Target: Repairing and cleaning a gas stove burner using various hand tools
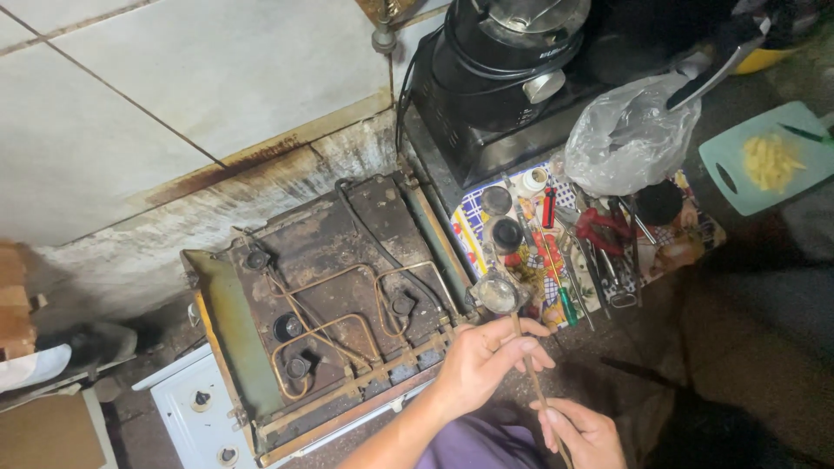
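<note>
Head view looks down on a thin copper tube (532, 375) held between both hands, just in front of an overturned stove body (326, 300). The left hand (486, 356) has its grip closed around the tube's upper part, near a round metal burner piece (498, 293) at its top end; the right hand (584, 432) pinches the lower part, fingers clenched on it. Whether the tube is joined to the burner piece or only lies against it I cannot tell.

Judging from how things lie, the stove is already opened up: its underside faces up, with other copper gas lines (334, 326) in place across it, while this one tube is out and in hand. Nothing shows it refitted yet. Just beside the stove, on a patterned mat (473, 227), lie screwdrivers (565, 300), red-handled pliers (599, 227) and small round parts (506, 233). A plastic bag (627, 139) sits behind the tools.
</note>
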